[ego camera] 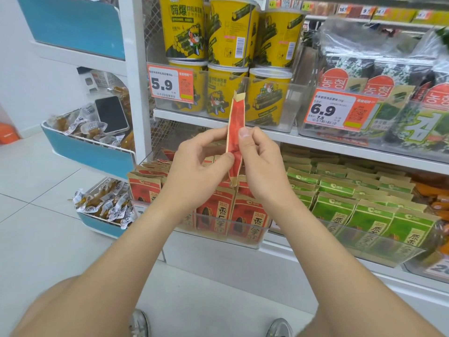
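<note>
While both hands pinch it, red packet (236, 117) stands upright, edge-on, over the lower shelf.
Grip: left hand (194, 166) and right hand (262, 166) on its lower half. Below, clear bin (243, 240) holds red packs (213, 215); next bin (379, 251) green packs (332, 210); upper bin (295, 110) yellow tubs (184, 32).

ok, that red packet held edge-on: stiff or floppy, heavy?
The red packet is probably semi-stiff: it stands upright above the left hand and right hand without drooping. Likely light: fingertip pinches carry it. Thin and flat, so it probably won't roll.
</note>
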Demonstrator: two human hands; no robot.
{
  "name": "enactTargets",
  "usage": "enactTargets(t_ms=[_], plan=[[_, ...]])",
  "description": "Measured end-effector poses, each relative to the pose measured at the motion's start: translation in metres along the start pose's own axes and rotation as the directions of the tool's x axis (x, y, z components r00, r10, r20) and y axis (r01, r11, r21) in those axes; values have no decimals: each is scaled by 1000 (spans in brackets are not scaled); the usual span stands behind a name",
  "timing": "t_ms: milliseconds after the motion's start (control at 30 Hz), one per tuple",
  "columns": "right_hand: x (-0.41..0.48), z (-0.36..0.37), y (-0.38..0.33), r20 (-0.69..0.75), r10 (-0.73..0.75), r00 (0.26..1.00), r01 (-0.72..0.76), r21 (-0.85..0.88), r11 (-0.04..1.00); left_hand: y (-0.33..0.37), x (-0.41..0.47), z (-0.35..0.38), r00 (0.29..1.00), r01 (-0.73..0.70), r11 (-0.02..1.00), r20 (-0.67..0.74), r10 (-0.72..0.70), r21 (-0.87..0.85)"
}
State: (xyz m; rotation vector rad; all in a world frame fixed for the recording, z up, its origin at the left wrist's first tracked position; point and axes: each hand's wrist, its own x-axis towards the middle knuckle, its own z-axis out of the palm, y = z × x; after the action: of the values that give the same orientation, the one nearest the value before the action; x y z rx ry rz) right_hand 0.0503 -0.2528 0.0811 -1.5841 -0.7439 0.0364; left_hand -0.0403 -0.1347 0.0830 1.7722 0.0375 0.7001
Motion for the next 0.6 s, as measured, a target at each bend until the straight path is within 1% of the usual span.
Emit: enactTargets(t_ms=[67, 167, 267, 333, 367, 467, 600], plan=[[1, -2, 1, 40, 21, 999, -21, 8, 1000, 1, -1, -3, 1000, 5, 1000, 11, -4, -20], [3, -10, 2, 139, 53, 989, -49, -34, 998, 4, -2, -6, 1000, 11, 998, 2, -11, -60], [5, -18, 2, 214, 50, 975, -46, -26, 999, 7, -2, -8, 997, 6, 996, -75, -12, -83], [5, -19, 0, 191, 9, 982, -9, -3, 1000, 7, -2, -10, 995, 10, 993, -102, -22, -120], [5, -19, -1, 170, -14, 985, 13, 4, 1000, 7, -2, -10, 996, 9, 992, -91, -20, -127], [4, -17, 0, 134, -67, 989, 68, -5, 998, 6, -2, -9, 999, -25, 996, -26, 23, -82], [4, -19, 3, 160, -66, 985, 65, 11, 998, 4, 1, -13, 999, -38, 999, -11, 38, -31]])
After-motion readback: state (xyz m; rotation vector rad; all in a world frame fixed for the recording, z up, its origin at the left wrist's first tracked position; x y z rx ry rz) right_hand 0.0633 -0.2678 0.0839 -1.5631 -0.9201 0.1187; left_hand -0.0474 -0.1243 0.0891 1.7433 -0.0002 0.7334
